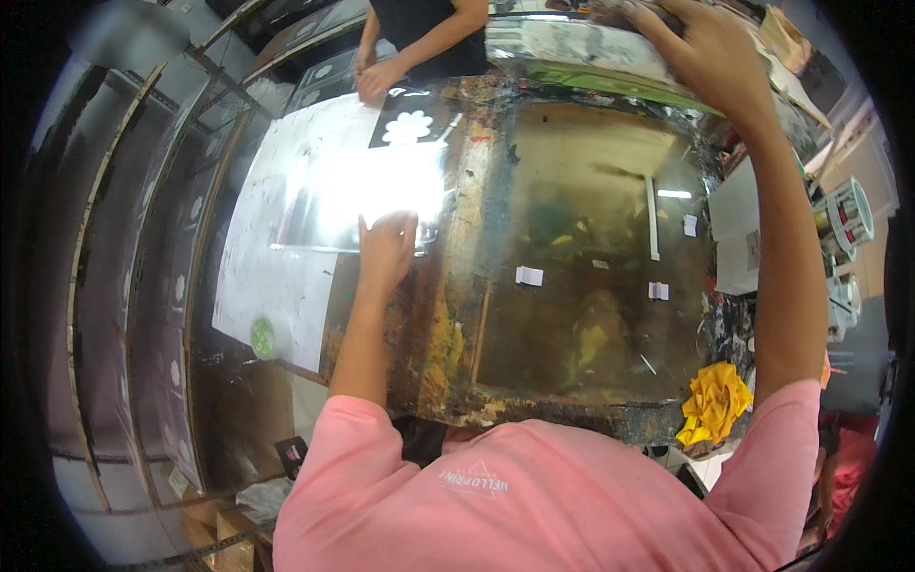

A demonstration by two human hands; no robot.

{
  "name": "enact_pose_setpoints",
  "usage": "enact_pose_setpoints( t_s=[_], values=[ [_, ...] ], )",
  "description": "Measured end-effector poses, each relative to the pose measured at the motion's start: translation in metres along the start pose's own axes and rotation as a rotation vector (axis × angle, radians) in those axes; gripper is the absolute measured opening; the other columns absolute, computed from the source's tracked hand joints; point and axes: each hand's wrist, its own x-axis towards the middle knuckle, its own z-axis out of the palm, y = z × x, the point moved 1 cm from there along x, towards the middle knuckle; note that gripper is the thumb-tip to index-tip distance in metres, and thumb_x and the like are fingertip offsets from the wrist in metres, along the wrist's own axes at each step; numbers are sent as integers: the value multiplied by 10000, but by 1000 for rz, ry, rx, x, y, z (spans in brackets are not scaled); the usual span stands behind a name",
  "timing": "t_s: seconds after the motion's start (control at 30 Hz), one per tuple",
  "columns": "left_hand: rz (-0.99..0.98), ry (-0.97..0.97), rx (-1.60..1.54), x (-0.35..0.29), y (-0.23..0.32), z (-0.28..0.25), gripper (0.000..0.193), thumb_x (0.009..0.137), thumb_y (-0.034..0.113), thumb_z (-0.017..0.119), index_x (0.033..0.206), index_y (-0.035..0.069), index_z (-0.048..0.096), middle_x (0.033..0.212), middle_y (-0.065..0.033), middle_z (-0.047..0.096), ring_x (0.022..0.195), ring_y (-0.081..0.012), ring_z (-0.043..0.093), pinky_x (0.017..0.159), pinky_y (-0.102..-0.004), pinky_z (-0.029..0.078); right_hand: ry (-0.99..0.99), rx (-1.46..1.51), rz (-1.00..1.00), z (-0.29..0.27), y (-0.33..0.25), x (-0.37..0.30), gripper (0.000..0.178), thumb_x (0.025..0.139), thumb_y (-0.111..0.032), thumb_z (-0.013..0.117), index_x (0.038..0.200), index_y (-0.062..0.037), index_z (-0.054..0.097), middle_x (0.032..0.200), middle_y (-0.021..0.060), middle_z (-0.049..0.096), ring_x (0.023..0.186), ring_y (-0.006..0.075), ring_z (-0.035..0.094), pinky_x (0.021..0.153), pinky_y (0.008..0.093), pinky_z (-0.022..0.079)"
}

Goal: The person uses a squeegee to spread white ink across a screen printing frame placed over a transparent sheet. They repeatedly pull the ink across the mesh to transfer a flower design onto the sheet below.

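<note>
My left hand (386,243) lies over the near edge of a clear, glossy plastic sheet (310,224), thumb apart from the fingers; glare washes out the fingertips. Under the sheet is a large white board (257,257). Beside its far edge is a dark sheet with a white flower shape (408,128). My right hand (710,52) reaches far up to the right, its fingers curled at the upper picture edge, above a long grey-white bar with a green lower edge (581,48). What it grips there is partly cut off and unclear.
A glossy brown panel (543,343) with small white tabs fills the table's right half. A crumpled yellow cloth (713,404) lies at its near right corner, and cans (843,219) stand beyond. A green-topped tub (265,337) sits left. Racks line the left; another person's hands (381,76) are opposite.
</note>
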Motion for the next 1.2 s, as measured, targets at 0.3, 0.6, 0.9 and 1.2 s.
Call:
enact_pose_setpoints(
  t_s=[0.3,0.6,0.9,1.2],
  values=[
    [526,44,137,-26,141,105,1255,749,935,633,1600,27,475,1712,-254,346,1610,-452,260,1275,-722,32,48,-3,-141,20,47,-12,624,981,-582,570,865,-11,793,834,241,756,843,408,750,835,511,547],
    [669,66,34,-17,328,198,1338,740,1009,508,1556,-51,505,1658,-294,386,1568,-487,306,1224,-791,-38,52,81,-174,37,79,0,658,991,-547,542,809,43,767,804,271,742,828,427,742,872,529,539],
    [705,73,-45,-2,340,204,1285,729,986,560,1521,-25,542,1550,-269,489,1487,-475,413,1226,-797,-9,37,41,-144,53,94,26,671,995,-549,524,787,43,761,815,256,748,844,412,744,900,515,544],
    [693,190,-194,-3,331,187,1133,760,838,717,1506,-3,579,1485,-259,570,1416,-440,511,1275,-705,113,74,51,-159,42,87,19,663,980,-548,541,808,55,757,804,263,744,825,423,748,877,522,565]
  ],
)
